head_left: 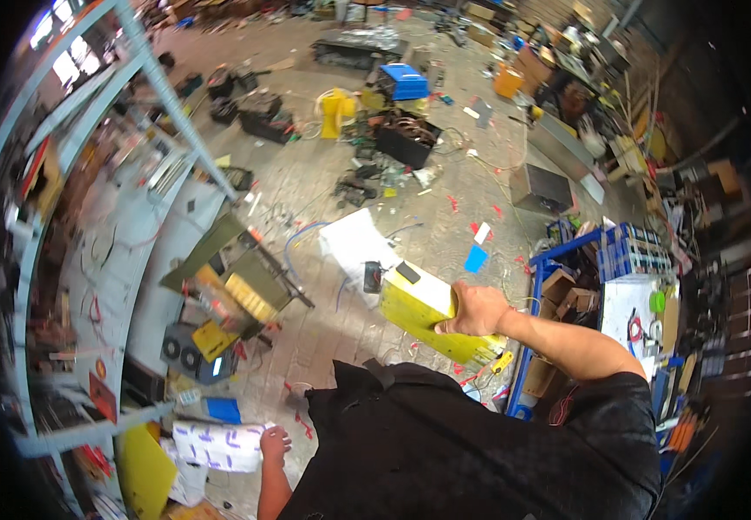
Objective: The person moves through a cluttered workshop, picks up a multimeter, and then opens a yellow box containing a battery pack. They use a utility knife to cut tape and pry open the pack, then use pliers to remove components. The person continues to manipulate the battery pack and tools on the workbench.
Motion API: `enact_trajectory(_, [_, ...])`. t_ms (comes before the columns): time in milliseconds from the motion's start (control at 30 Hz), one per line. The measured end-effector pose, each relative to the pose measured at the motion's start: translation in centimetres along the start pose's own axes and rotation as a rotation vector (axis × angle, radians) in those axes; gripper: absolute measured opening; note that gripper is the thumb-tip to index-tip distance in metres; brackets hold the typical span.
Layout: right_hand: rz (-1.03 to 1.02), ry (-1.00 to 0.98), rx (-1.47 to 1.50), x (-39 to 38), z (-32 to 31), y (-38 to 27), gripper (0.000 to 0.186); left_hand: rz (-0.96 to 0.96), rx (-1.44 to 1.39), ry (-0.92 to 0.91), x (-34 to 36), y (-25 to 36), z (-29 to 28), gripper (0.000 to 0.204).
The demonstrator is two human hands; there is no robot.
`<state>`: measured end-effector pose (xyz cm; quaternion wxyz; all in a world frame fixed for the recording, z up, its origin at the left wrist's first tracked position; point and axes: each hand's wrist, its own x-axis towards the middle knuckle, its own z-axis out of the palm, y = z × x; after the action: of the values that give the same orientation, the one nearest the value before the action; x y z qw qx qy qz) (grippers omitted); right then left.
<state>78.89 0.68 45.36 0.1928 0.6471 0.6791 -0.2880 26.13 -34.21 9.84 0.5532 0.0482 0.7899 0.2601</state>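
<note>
My right hand (477, 310) grips a yellow box (423, 314) aloft; my left hand (273, 444) holds white paper (217, 445). I judge I'm mid-carry, needing somewhere to set it.

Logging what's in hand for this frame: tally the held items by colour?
Yellow: 1, the box-shaped unit clamped in the right hand
White: 1, the patterned sheet in the grip of the left hand
Total: 2
</note>
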Motion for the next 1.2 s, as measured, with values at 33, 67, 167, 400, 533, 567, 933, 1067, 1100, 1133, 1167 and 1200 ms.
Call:
enact_trajectory(33, [0.026, 0.021, 0.013, 0.2, 0.3, 3.0, 0.089, -0.005, 0.041, -0.032, -0.2, 1.4, 2.1, 0.028])
enact_trajectory(67, [0.083, -0.002, 0.020, 0.6, 0.6, 5.9, 0.090, -0.013, 0.086, -0.091, -0.3, 2.6, 3.7, 0.026])
enact_trajectory(167, [0.159, 0.036, 0.051, 1.5, 0.8, 13.4, 0.091, 0.043, 0.261, -0.245, -0.1, 6.0, 8.5, 0.024])
enact_trajectory(400, [0.433, 0.041, 0.246, 4.1, -1.5, 26.5, 0.091, 0.181, 0.738, -0.337, 6.4, 17.6, 13.9, 0.024])
enact_trajectory(533, [0.628, 0.055, 0.371, 6.3, -1.1, 33.2, 0.094, 0.389, 1.207, -0.407, 15.4, 28.0, 18.4, 0.031])
enact_trajectory(567, [0.694, 0.066, 0.405, 6.9, -2.3, 34.6, 0.094, 0.014, 0.695, -0.194, 16.2, 31.7, 21.6, 0.034])
enact_trajectory(933, [1.070, 0.149, 0.666, 15.4, -9.7, 49.0, 0.088, 0.830, 0.787, -0.404, 12.7, 81.8, 75.1, 0.033])
enact_trajectory(1067, [0.969, 0.230, 0.785, 21.2, -9.9, 56.5, 0.082, 0.959, 0.740, -0.514, 10.9, 88.9, 88.9, 0.032])
enact_trajectory(1100, [0.902, 0.242, 0.836, 23.0, -11.8, 58.7, 0.084, 0.930, 0.744, -0.482, 10.7, 89.2, 90.9, 0.035])
enact_trajectory(1133, [0.911, 0.216, 0.864, 24.9, -13.8, 60.6, 0.080, 0.875, 0.720, -0.450, 12.0, 88.8, 92.8, 0.032])
enact_trajectory(1167, [0.914, 0.178, 0.892, 26.9, -17.1, 61.5, 0.076, 0.812, 0.698, -0.409, 13.5, 87.9, 93.6, 0.029])
enact_trajectory(1200, [0.926, 0.173, 0.896, 28.3, -18.1, 63.2, 0.073, 0.713, 0.801, -0.419, 13.3, 87.1, 94.7, 0.026])
